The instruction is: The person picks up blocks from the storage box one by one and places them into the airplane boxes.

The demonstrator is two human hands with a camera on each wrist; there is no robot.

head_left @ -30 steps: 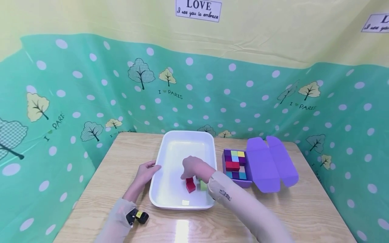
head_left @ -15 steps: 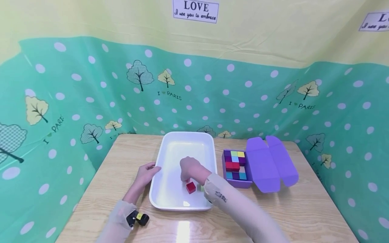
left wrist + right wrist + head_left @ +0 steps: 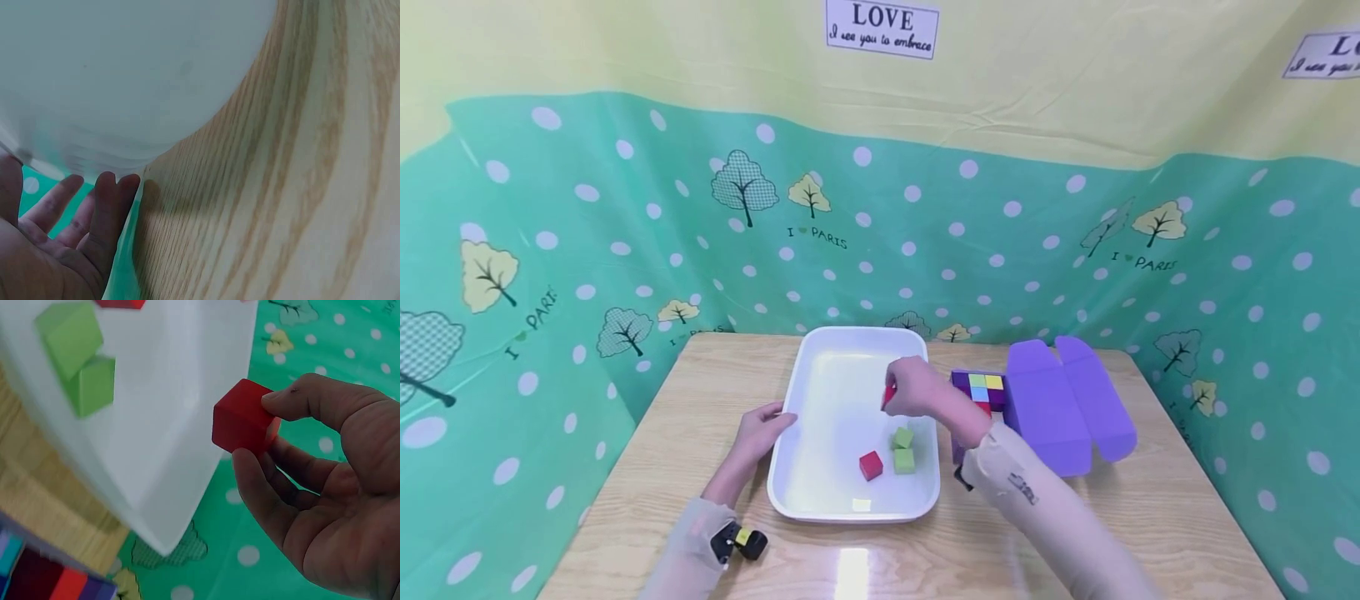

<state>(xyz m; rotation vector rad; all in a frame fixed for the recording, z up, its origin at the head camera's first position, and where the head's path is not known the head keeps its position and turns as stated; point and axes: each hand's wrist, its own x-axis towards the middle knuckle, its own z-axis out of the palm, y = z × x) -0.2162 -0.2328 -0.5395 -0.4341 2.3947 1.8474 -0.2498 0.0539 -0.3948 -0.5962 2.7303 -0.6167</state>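
Note:
A red cube [image 3: 242, 415] is pinched between the thumb and fingers of my right hand [image 3: 917, 388], held up over the right side of the white tray [image 3: 820, 492]. In the tray lie another red cube [image 3: 871, 466] and two light green cubes, the nearer green cube [image 3: 904, 461] touching the other green cube [image 3: 902, 437]. My left hand [image 3: 760, 429] holds the tray's left edge, thumb over the rim. In the left wrist view its fingers [image 3: 106, 206] are against the tray's outer wall.
Right of the tray stands an open purple box [image 3: 985, 454] with several coloured cubes, partly hidden behind my right forearm. Its lid [image 3: 1048, 417] is folded out to the right. A polka-dot curtain [image 3: 880, 250] hangs behind the wooden table [image 3: 1150, 500].
My right hand has lifted one red cube from the tray and moved right and away towards the tray's right rim. The green cubes are uncovered. The left hand has stayed on the rim.

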